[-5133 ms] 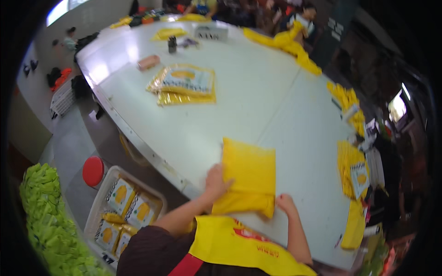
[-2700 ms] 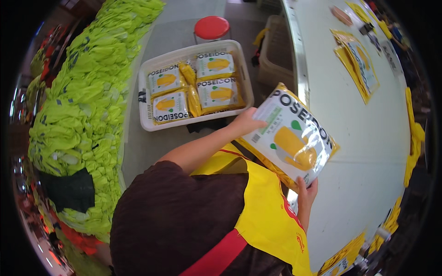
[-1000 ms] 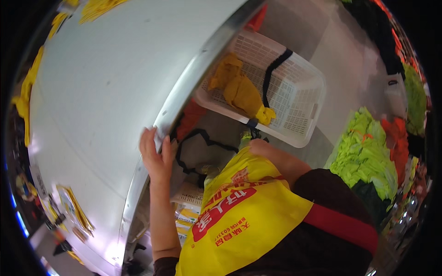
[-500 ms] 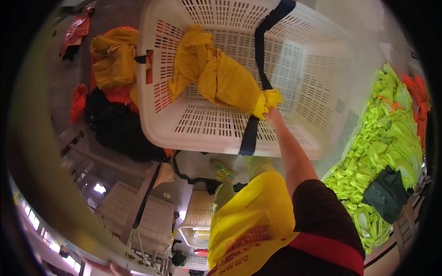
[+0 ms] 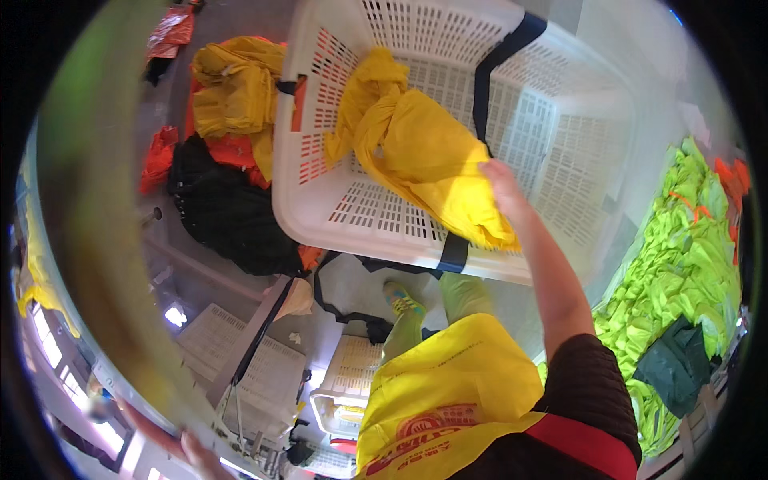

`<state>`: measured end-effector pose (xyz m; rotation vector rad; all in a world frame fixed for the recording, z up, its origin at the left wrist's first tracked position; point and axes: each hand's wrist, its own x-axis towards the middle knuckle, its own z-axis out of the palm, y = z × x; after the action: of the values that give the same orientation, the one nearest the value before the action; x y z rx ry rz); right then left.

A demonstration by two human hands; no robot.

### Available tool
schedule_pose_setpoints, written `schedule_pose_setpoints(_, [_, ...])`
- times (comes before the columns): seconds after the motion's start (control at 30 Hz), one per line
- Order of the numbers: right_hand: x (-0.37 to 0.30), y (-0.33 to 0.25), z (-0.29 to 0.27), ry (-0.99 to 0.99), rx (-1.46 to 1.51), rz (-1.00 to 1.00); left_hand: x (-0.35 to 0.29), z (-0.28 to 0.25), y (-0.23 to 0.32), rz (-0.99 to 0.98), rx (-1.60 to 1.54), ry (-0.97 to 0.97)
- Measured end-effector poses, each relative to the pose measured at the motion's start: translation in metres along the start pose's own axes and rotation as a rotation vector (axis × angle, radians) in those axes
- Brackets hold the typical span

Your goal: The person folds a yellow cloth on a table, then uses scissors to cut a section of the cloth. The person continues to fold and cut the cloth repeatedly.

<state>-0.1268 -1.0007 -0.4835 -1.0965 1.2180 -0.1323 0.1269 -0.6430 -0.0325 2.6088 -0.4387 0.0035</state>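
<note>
My right hand (image 5: 502,186) reaches into the white slotted plastic basket (image 5: 284,196) with its fingers closed at the upper edge of a bunched yellow garment (image 5: 432,148). The fingertips are partly lost against the cloth. The garment lies slantwise across the basket, twisted at its far left end and spread flatter toward my wrist. A dark strap (image 5: 482,104) runs down the basket's far wall and under the garment. At the lower left edge shows a blurred piece of what looks like my left hand (image 5: 200,458); its fingers cannot be made out.
Folded yellow clothes (image 5: 236,88) and black cloth (image 5: 224,208) lie left of the basket. A large heap of lime-green garments (image 5: 672,264), with a dark green cloth (image 5: 676,364) on it, is at right. A blurred upright (image 5: 104,240) fills the left side. White crates (image 5: 264,376) stand below.
My right hand has shifted from the garment's gathered end to its upper edge. That end now hangs looser and spreads nearer to me. The view has shifted, so the basket sits farther right.
</note>
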Motion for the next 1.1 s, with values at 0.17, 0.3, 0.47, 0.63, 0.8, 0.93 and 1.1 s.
schedule_pose_setpoints(0.17, [-0.21,-0.267,-0.051,-0.108,0.769,-0.055,0.019,-0.01,0.001,0.291,0.085,-0.099])
schedule_pose_setpoints(0.3, [-0.324,-0.334,-0.079,-0.308,0.993,-0.029,0.017,-0.017,0.016,0.371,0.327,-0.038])
schedule_pose_setpoints(0.47, [-0.376,-0.349,-0.079,-0.471,1.204,0.281,-0.011,-0.011,0.021,0.376,0.204,0.121])
schedule_pose_setpoints(0.63, [-0.42,-0.351,-0.044,-0.588,1.031,0.346,-0.088,-0.019,0.134,0.137,-0.677,-0.785])
schedule_pose_setpoints(0.8, [-0.483,-0.325,0.009,-0.74,-0.034,-0.177,-0.156,-0.039,0.135,0.096,-1.108,-0.931])
schedule_pose_setpoints(0.93, [-0.578,-0.376,0.006,-1.11,-0.951,-0.766,-0.177,-0.079,0.13,-0.177,-1.634,-0.536])
schedule_pose_setpoints(1.1, [-0.688,-0.431,-0.028,-1.543,0.108,-1.554,-0.218,-0.189,0.106,-0.28,-1.828,0.301])
